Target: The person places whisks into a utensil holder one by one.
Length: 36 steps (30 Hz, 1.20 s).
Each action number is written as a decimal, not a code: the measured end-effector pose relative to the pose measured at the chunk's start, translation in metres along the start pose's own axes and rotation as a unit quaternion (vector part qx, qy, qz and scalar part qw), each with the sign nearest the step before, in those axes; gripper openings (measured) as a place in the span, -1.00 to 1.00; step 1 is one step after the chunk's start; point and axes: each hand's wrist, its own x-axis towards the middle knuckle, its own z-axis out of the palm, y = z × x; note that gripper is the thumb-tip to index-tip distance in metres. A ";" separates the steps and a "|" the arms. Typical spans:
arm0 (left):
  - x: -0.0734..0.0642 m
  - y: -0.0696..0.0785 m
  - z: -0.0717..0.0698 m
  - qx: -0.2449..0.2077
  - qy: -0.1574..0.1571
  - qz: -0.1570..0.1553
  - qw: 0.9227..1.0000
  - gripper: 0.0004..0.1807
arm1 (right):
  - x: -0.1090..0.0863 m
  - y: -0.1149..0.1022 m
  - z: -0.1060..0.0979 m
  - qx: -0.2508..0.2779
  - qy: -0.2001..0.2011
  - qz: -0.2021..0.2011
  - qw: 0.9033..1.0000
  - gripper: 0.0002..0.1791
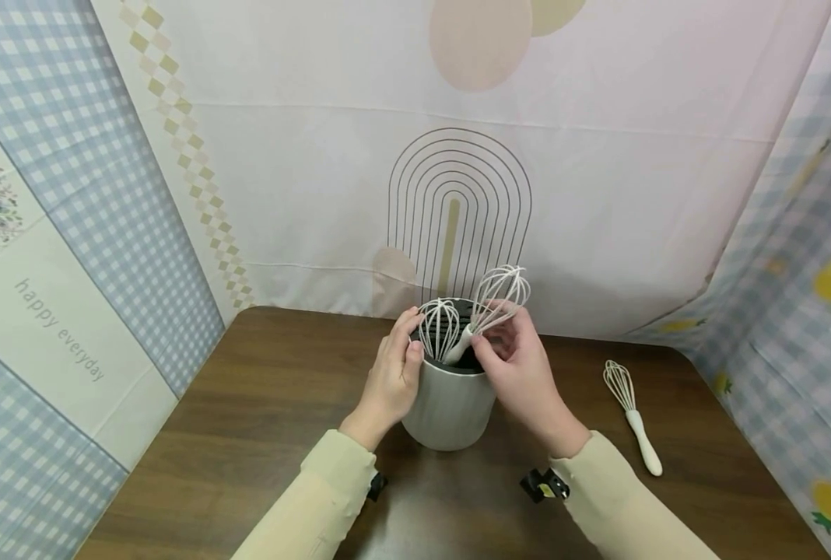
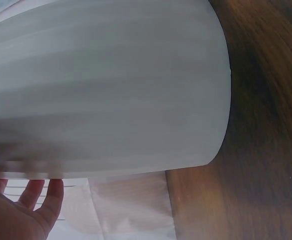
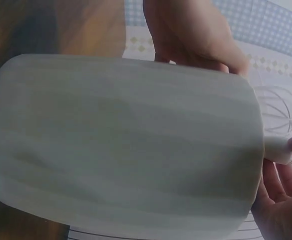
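Observation:
A pale grey utensil holder [image 1: 449, 408] with a black slotted inside stands upright on the table. My left hand [image 1: 390, 377] grips its left side near the rim, thumb in front; the left wrist view shows fingers [image 2: 54, 200] against its wall. One white whisk [image 1: 440, 323] stands in the left part of the holder, wires up. My right hand [image 1: 527, 377] pinches a second whisk [image 1: 463, 342] where handle meets wires. This whisk leans right, its handle [image 3: 277, 148] partly inside the holder; the handle's lower end is hidden.
A third white whisk [image 1: 641, 439] lies on the brown wooden table [image 1: 275, 435] to the right, its wires pointing away from me. Behind the table hangs a patterned cloth [image 1: 303, 187], with checked cloth at both sides.

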 end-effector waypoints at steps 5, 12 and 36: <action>0.000 0.000 0.001 -0.001 0.007 0.004 1.000 -0.48 | 0.003 0.019 -0.008 0.009 0.024 0.009 1.000 -0.47; 0.000 0.001 0.001 -0.004 0.008 0.001 1.000 -0.48 | 0.003 0.005 -0.013 0.003 0.042 0.010 0.999 -0.46; -0.001 0.000 0.002 -0.004 0.008 0.000 1.000 -0.48 | 0.002 0.031 -0.010 -0.121 -0.034 -0.038 0.991 -0.28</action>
